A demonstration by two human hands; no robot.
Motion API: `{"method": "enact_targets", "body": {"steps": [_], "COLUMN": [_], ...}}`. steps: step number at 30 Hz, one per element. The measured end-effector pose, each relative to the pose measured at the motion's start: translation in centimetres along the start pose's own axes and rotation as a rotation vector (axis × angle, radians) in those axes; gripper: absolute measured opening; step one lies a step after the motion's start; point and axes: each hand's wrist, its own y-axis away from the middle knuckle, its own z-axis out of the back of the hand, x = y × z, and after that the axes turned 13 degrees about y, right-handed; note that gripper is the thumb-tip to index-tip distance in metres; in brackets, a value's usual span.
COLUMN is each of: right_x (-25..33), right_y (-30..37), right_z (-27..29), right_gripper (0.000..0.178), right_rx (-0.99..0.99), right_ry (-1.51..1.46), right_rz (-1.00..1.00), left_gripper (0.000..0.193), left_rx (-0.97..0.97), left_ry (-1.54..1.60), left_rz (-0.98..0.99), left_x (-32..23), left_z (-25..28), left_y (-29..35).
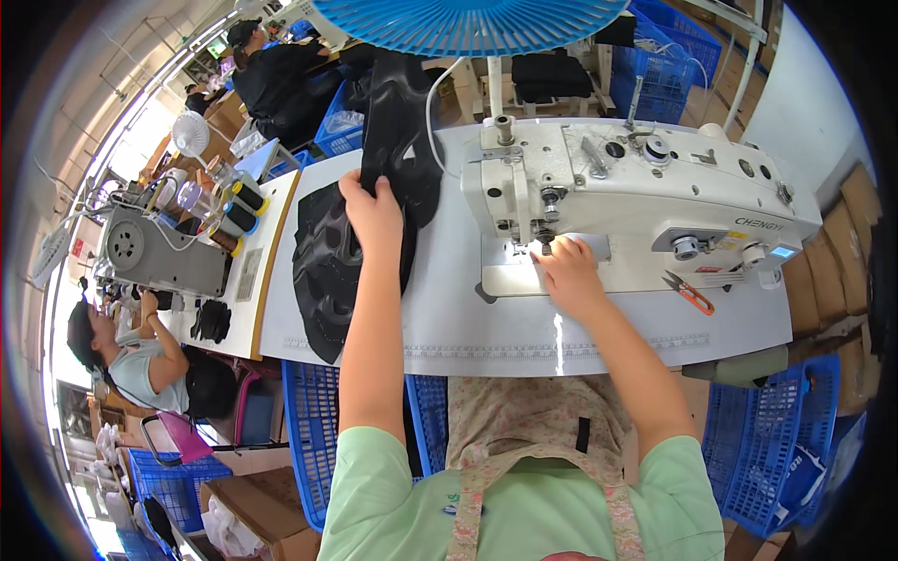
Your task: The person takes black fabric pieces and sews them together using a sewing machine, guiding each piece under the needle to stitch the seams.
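A glossy black piece of sheet material (329, 266), leather-like with moulded shapes, lies on the left of the white sewing table (449, 323) and runs over its far edge. My left hand (372, 210) grips its upper part, finger and thumb bent onto it. To the right stands a white industrial sewing machine (617, 187). My right hand (571, 271) is at its needle area, beside the presser foot (520, 249), fingers curled and pinched together. Whatever those fingertips hold, if anything, is hidden. Orange-handled thread snips (690, 294) rest right of that hand.
A blue fan (468, 23) hangs over the far edge. Along the near edge runs a printed ruler (505, 352). Blue crates (313, 439) stand below the table. At left, a co-worker (154, 360) sits by another machine (164, 248) and thread spools (238, 217); another person (276, 79) sits farther back.
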Motion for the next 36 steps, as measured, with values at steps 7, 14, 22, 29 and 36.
{"method": "enact_targets", "body": {"steps": [7,14,22,29,36], "right_x": [1.1,-1.0,-0.6,-2.0,-0.6], "right_y": [-0.9,-1.7,-5.3,-3.3,-0.7], "right_z": [0.6,0.0,-0.1,2.4,2.0], "right_gripper": [0.015,0.01,0.013,0.013,0.01], "right_rx": [-0.082,-0.038,0.368,0.395,-0.075], "right_ry": [-0.016,-0.127,-0.074,-0.07,-0.184], "right_rz": [0.02,-0.108,-0.176,-0.12,0.074], "left_gripper": [0.052,0.04,0.038,0.038,0.038], "left_rx": [-0.033,0.441,0.535,0.676,0.824], "left_ry": [0.729,0.97,0.504,-0.02,-0.102], "left_rz": [0.798,1.022,0.317,0.125,0.256], "left_x": [8.9,4.8,11.5,6.0,7.5], "left_z": [-8.0,-9.6,-9.6,-8.3,-4.3], "left_y": [4.7,6.7,6.2,7.6,9.1]}}
